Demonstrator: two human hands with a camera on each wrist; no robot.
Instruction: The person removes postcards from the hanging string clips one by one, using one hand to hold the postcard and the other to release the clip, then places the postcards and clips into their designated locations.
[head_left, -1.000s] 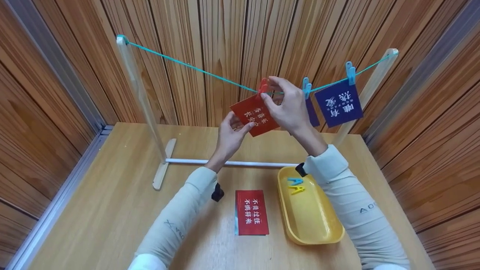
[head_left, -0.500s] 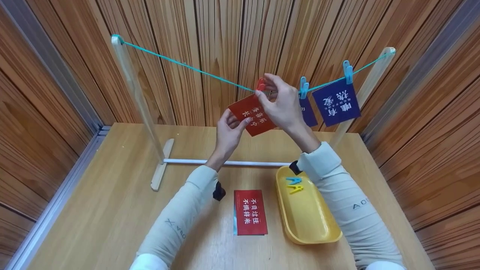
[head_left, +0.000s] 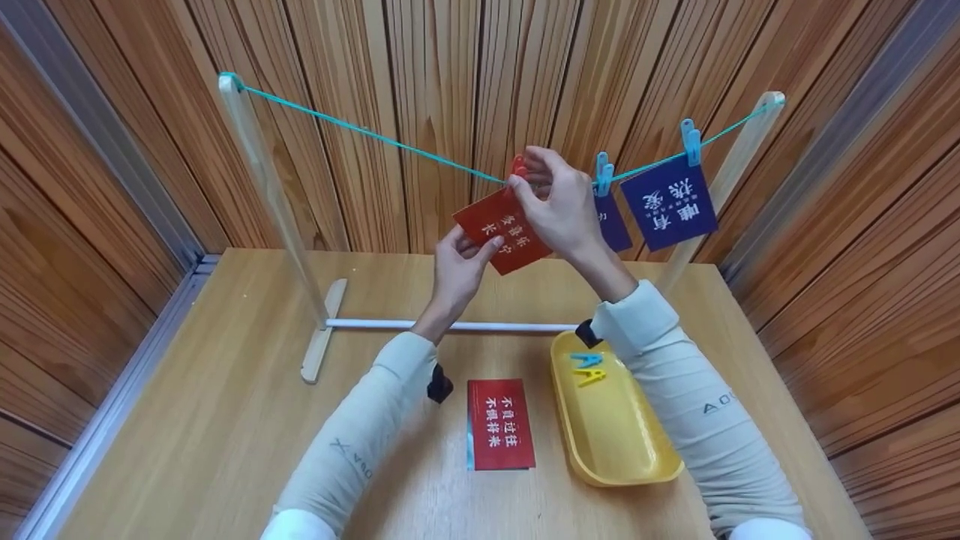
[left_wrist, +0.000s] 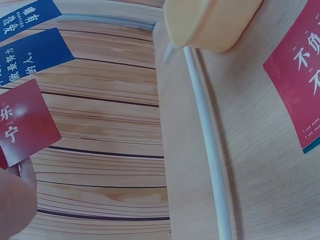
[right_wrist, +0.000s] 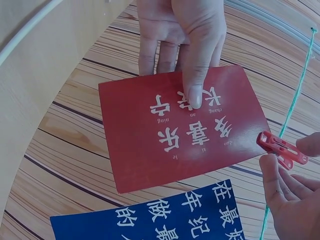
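In the head view my left hand (head_left: 459, 276) holds a red card (head_left: 480, 215) printed with white characters, its thumb on the front and fingers behind. My right hand (head_left: 564, 206) pinches a red clothespin (right_wrist: 280, 146) between thumb and forefinger at the green line (right_wrist: 297, 97). The pin's nose sits on one corner of the card, as the right wrist view shows. To the right, a dark blue card (head_left: 670, 206) hangs by a light blue clothespin (head_left: 691, 142). Another blue card (head_left: 613, 225) under a second light blue clothespin (head_left: 604, 176) is partly hidden by my right hand.
The line runs between two wooden posts (head_left: 270, 187), joined low down by a white rod (head_left: 480, 326). On the table, a yellow tray (head_left: 559, 405) contains a blue clothespin (head_left: 586, 360) and a yellow one. More cards (head_left: 501, 424) lie stacked, a red one uppermost.
The head view has shifted slightly. My right hand has closed in a little on the red clothespin, covering more of it. My left hand keeps its hold on the red card.
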